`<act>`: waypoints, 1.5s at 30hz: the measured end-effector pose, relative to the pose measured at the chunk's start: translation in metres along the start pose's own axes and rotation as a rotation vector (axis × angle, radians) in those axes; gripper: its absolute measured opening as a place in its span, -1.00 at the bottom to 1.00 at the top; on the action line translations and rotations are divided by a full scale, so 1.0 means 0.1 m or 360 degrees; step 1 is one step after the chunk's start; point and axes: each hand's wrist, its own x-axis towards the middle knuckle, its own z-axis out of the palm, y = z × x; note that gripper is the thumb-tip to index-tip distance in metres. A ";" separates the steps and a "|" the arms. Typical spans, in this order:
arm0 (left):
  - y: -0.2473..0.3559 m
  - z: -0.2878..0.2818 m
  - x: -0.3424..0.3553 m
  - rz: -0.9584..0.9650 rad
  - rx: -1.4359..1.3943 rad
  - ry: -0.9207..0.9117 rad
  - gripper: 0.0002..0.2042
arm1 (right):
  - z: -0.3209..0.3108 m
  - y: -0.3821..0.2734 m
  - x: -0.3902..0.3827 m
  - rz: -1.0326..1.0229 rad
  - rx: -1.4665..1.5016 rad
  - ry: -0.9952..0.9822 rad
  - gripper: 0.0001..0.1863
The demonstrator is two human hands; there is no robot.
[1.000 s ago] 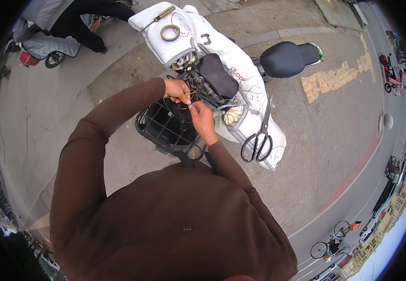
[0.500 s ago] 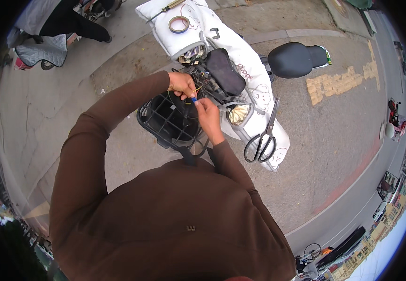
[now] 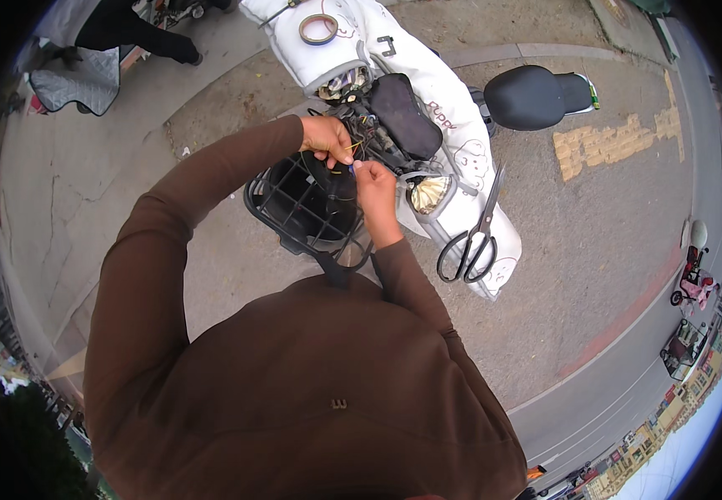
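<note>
My left hand [image 3: 326,138] pinches thin wires, a yellow wire [image 3: 355,147] showing by its fingertips. Close against it, my right hand [image 3: 379,190] grips a small blue piece [image 3: 352,168], mostly hidden by the fingers, where the wires meet it. Both hands are over the front of a scooter, beside a tangle of exposed dark wiring [image 3: 361,125]. Below my left wrist is a black wire basket [image 3: 282,221]. Large black-handled scissors [image 3: 479,229] lie on a white padded scooter cover [image 3: 457,137], right of my right hand.
A tape roll [image 3: 319,29] and a screwdriver [image 3: 282,11] rest on the cover's far part. A dark padded piece [image 3: 407,117] sits beside the wiring. Beyond is the black scooter seat [image 3: 526,97]. Another person's leg [image 3: 157,40] shows at far left; vehicles stand along the road at right.
Both hands stay together at the wires; the right hand's fingers have closed in nearer the left fingertips, covering more of the blue piece. The whole view has shifted slightly.
</note>
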 end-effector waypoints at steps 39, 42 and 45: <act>-0.07 0.23 -0.11 0.0032 -0.0343 0.0376 -0.88 | 0.18 -0.01 -0.12 -0.0497 -0.1234 0.0125 -0.69; -0.01 0.21 -0.13 -0.0066 -0.0224 0.0385 -0.83 | 0.21 0.00 -0.08 -0.0352 -0.0471 0.0001 -0.71; 0.03 0.17 -0.12 -0.0118 -0.0151 0.0405 -0.80 | 0.16 0.13 0.03 -0.0276 -0.0014 -0.0110 -0.74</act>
